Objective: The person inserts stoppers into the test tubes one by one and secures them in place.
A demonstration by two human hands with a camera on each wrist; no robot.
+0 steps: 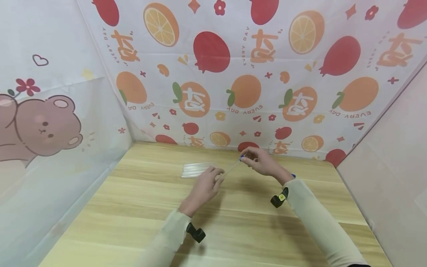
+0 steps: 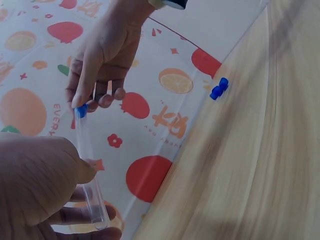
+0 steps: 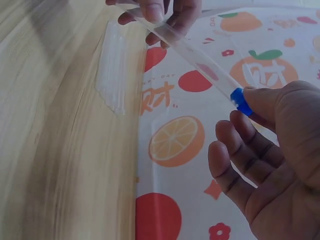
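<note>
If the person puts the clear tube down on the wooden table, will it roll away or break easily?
The tube looks round and smooth, so it would probably roll on the flat table. It stays straight between the left hand and right hand, so likely stiff. Its thin clear wall suggests it is light, perhaps fragile.

Light wooden table (image 1: 140, 207), row of clear tubes (image 1: 197, 170), blue caps (image 2: 219, 88)
</note>
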